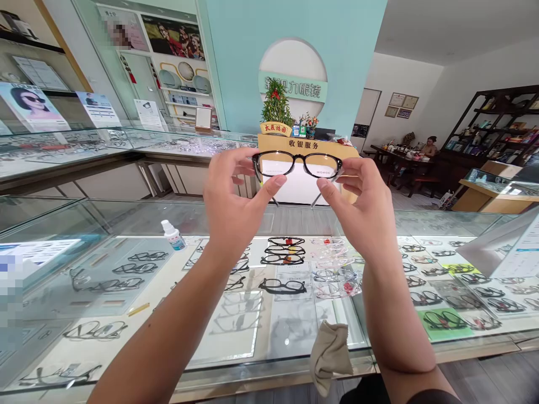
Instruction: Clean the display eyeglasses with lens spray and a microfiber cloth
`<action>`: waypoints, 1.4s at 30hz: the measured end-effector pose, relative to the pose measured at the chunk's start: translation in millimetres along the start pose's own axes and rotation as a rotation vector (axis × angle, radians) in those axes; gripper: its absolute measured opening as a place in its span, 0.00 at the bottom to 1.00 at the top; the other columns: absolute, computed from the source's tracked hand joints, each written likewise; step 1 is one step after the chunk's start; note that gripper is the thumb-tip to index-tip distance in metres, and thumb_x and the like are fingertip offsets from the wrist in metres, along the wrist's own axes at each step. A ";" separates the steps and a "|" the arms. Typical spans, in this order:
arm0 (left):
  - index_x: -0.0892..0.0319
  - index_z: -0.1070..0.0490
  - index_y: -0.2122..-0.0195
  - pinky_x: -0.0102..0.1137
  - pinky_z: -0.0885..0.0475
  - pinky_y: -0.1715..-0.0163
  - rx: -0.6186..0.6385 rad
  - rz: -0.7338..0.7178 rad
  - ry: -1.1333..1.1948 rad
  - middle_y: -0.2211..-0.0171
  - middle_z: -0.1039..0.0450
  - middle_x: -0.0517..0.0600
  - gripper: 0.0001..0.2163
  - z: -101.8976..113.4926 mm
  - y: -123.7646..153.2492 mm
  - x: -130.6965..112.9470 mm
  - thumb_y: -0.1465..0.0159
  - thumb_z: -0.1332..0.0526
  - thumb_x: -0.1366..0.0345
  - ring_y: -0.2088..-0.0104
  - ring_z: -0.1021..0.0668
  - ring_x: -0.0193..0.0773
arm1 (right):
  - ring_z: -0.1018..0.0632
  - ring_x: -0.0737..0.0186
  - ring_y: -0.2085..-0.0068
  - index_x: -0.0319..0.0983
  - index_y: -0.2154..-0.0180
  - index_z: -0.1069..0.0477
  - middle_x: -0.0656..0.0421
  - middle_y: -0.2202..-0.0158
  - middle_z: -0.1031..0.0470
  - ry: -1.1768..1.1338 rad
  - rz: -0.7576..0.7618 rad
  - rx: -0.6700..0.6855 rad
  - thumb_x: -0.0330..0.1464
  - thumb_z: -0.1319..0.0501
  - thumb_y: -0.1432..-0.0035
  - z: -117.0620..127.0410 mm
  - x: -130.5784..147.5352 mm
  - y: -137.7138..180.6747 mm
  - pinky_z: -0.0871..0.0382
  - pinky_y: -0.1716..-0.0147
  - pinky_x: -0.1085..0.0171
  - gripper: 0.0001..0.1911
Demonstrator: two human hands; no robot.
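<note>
A pair of black-framed eyeglasses (298,157) is held up in front of me at about chest height, above the glass counter. My left hand (236,196) grips the frame's left end between thumb and fingers. At the other end, my right hand (361,205) pinches the frame the same way. Its temples point away and downward, partly hidden by the fingers and lenses. Below, a beige cloth (332,356) drapes over the counter's near edge. A small white spray bottle (173,235) with a blue label stands on the glass, left of my left hand.
Beneath the glass counter top (290,342) lie rows of eyeglasses (283,286). A yellow strip (138,309) lies at the left. Beyond stands a cashier desk (349,151) with a plant (275,104) on it. Another display counter (181,148) runs along the left. A person (430,147) sits at the far right.
</note>
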State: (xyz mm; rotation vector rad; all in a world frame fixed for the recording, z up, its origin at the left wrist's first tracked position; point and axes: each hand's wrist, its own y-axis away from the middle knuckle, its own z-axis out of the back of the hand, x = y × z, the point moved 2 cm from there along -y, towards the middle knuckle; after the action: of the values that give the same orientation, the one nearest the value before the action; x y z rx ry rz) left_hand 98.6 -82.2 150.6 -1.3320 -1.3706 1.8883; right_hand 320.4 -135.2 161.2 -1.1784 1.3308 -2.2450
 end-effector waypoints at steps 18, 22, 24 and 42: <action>0.52 0.25 0.49 0.38 0.25 0.57 -0.029 0.161 0.159 0.54 0.21 0.49 0.26 -11.5 0.5 18.0 0.41 0.20 0.48 0.56 0.18 0.41 | 0.16 0.48 0.49 0.47 0.43 0.27 0.52 0.45 0.18 0.105 0.016 -0.016 0.48 0.33 0.31 -1.5 9.7 0.5 0.20 0.45 0.43 0.20; 0.54 0.25 0.50 0.38 0.28 0.57 -0.061 0.107 0.152 0.54 0.21 0.50 0.23 -9.6 1.2 14.1 0.41 0.19 0.57 0.57 0.20 0.39 | 0.16 0.47 0.47 0.47 0.42 0.26 0.51 0.43 0.18 0.097 -0.023 0.005 0.46 0.34 0.30 -3.2 8.0 0.0 0.20 0.44 0.42 0.20; 0.55 0.25 0.50 0.38 0.28 0.57 -0.090 0.071 0.131 0.55 0.22 0.50 0.24 -8.8 1.9 11.8 0.43 0.18 0.58 0.57 0.21 0.39 | 0.15 0.46 0.46 0.47 0.41 0.26 0.50 0.43 0.17 0.087 -0.032 0.020 0.46 0.34 0.30 -4.7 6.6 -0.2 0.21 0.43 0.41 0.21; 0.55 0.26 0.45 0.43 0.27 0.49 -0.152 -0.160 0.061 0.50 0.25 0.53 0.28 -9.0 2.1 12.2 0.41 0.19 0.53 0.51 0.21 0.45 | 0.17 0.44 0.39 0.47 0.35 0.29 0.48 0.37 0.19 0.041 -0.037 0.105 0.47 0.35 0.30 -12.0 1.5 -1.5 0.20 0.38 0.38 0.27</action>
State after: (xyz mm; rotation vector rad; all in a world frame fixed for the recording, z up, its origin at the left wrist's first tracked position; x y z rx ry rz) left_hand 101.7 -69.2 143.1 -1.2966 -1.5666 1.6545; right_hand 310.6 -128.1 160.2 -1.1352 1.1984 -2.3457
